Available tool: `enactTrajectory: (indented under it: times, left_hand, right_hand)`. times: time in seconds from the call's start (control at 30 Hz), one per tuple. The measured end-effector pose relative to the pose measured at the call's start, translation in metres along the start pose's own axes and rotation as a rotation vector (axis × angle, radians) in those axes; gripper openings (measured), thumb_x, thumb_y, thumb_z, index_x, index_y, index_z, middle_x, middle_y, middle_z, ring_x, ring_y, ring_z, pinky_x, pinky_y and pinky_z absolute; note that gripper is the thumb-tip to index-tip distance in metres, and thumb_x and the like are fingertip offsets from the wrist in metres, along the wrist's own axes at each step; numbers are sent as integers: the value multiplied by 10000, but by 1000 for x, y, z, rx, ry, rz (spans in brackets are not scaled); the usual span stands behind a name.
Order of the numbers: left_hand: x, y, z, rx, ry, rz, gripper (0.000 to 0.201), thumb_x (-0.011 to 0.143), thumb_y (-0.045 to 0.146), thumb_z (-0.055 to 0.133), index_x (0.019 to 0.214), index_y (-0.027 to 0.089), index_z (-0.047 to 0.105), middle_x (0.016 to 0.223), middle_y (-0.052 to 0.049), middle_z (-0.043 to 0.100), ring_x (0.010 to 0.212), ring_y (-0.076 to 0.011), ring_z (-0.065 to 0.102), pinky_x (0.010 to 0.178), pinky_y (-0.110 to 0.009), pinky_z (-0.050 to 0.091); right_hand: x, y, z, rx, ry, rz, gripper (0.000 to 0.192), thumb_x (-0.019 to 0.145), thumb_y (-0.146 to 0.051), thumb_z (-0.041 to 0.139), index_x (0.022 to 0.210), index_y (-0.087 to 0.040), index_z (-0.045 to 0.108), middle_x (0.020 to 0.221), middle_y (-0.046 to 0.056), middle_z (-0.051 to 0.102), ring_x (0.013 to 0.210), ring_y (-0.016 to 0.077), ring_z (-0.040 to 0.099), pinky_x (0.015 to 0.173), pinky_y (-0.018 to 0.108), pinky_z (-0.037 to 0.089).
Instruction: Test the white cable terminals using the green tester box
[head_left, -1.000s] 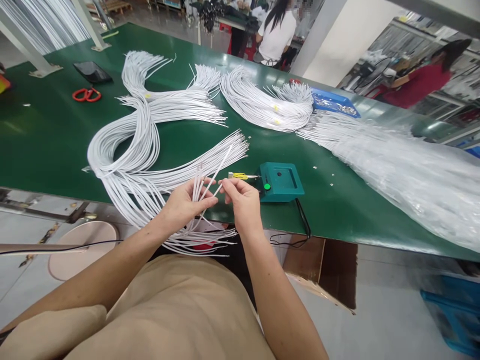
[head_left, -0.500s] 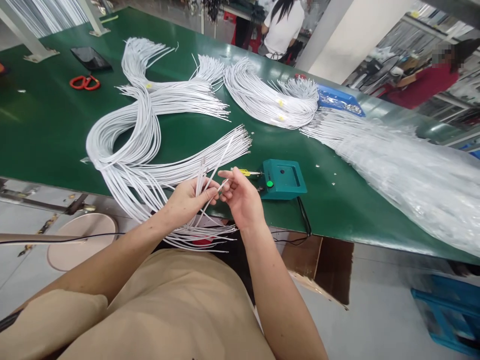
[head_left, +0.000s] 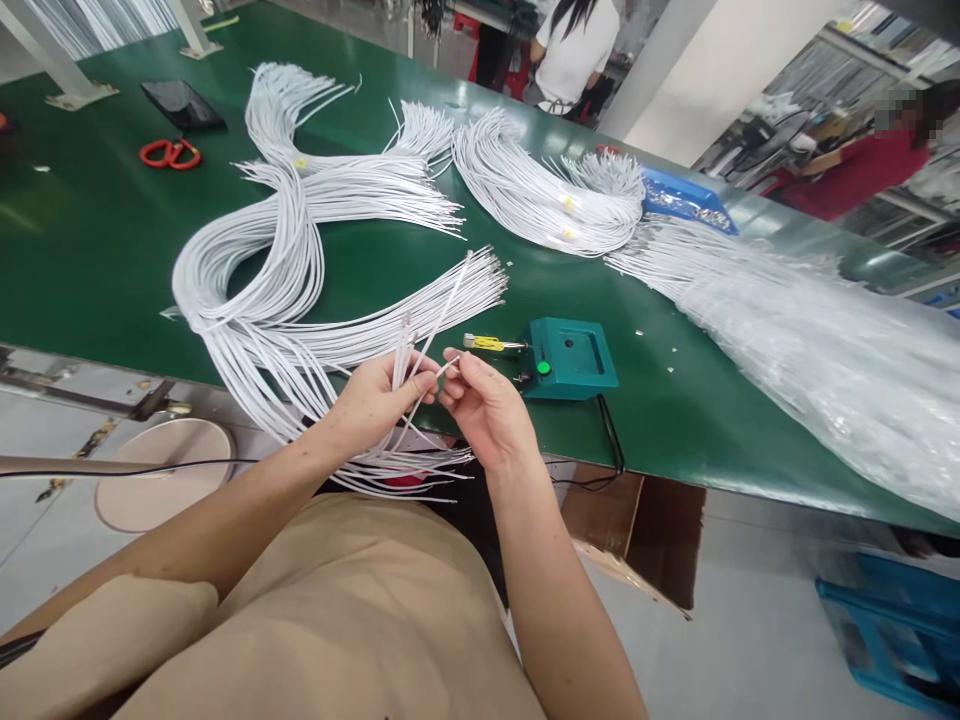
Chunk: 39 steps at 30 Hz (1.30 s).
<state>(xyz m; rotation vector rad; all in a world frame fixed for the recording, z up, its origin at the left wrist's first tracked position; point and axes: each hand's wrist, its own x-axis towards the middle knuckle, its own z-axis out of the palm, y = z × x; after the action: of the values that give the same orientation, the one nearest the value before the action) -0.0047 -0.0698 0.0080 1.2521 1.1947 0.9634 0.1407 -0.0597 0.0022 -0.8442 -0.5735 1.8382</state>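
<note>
My left hand (head_left: 379,398) is closed around a few white wires (head_left: 442,305), whose ends stick up past the fingers. My right hand (head_left: 484,400) pinches the tip of one white wire just right of the left fingers; what sits on that tip is too small to make out. Behind the hands, a long bundle of white wires (head_left: 390,315) lies curved on the green table, part of it hanging over the front edge. To the right of my right hand stands a teal device (head_left: 574,375) with a green button and a yellow-handled tool (head_left: 487,343) at its left side.
More white wire bundles (head_left: 547,195) lie farther back, beside a blue tray (head_left: 686,200) of small parts. Plastic-wrapped wires (head_left: 817,350) cover the right. Red-handled scissors (head_left: 171,153) and a dark flat device (head_left: 182,105) lie at left. Two people work beyond the table.
My right fingers have closed in on the wire tip, the raised index finger coming down. The yellow-handled tool shows more fully. My left hand stays nearly still.
</note>
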Motion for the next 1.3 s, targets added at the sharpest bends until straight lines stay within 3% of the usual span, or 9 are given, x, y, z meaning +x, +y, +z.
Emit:
enactTrajectory:
  times: [0.23, 0.47, 0.67, 0.77, 0.93, 1.1, 1.2, 1.3]
  left_hand:
    - [0, -2, -1, 73, 18, -7, 208, 796, 346, 603, 855, 147, 626, 662, 5, 617, 587, -117, 553, 575, -232, 416]
    - [0, -3, 0, 122, 22, -18, 203, 802, 343, 596, 858, 151, 630, 668, -2, 627, 606, -126, 561, 600, -243, 422]
    - [1, -6, 1, 47, 26, -29, 242, 776, 376, 627, 867, 152, 629, 676, -15, 639, 636, -153, 602, 591, -254, 437]
    - [1, -3, 1, 63, 44, -57, 255, 762, 383, 642, 860, 148, 631, 665, -13, 638, 624, -149, 603, 589, -254, 448]
    - [3, -1, 1, 35, 42, -87, 257, 776, 370, 643, 868, 132, 613, 668, -9, 618, 622, -128, 591, 581, -236, 453]
    - [8, -7, 0, -206, -37, -58, 509, 771, 312, 674, 1234, 191, 501, 819, 0, 578, 627, -101, 571, 453, -177, 380]
    - [14, -8, -4, -346, -150, -114, 494, 766, 263, 685, 1239, 216, 549, 843, -17, 552, 666, -94, 554, 422, -144, 340]
    - [22, -8, -7, -499, -222, -248, 408, 756, 209, 690, 1158, 189, 626, 735, -14, 519, 616, -74, 496, 381, -117, 252]
  right_hand:
    - [-2, -1, 0, -197, 81, -89, 176, 687, -282, 735, 820, -167, 749, 697, -8, 617, 564, 63, 434, 568, 224, 384]
    - [-3, -5, 2, -572, 240, -220, 87, 664, -239, 654, 610, -171, 653, 567, -41, 550, 525, 82, 439, 546, 238, 360]
    - [-1, -9, 3, -386, 126, -163, 228, 739, -378, 633, 867, -210, 717, 780, -7, 624, 627, 89, 500, 659, 249, 446]
    - [-2, -11, 3, -462, 81, -150, 235, 737, -407, 663, 822, -198, 728, 775, -1, 638, 643, 91, 505, 682, 247, 441]
    - [-3, -7, 1, -597, 126, -223, 176, 723, -344, 705, 808, -191, 713, 869, 28, 703, 750, 132, 592, 770, 280, 463]
    - [-1, 1, -4, -952, 177, -522, 128, 843, -277, 570, 781, -205, 656, 797, 21, 652, 760, 149, 580, 752, 292, 454]
    - [3, 4, -10, -1247, 129, -761, 180, 896, -235, 473, 781, -212, 610, 787, 35, 599, 784, 165, 544, 774, 310, 431]
    - [9, 3, -17, -1481, 50, -894, 213, 911, -223, 427, 786, -204, 598, 812, 70, 583, 825, 193, 521, 805, 339, 413]
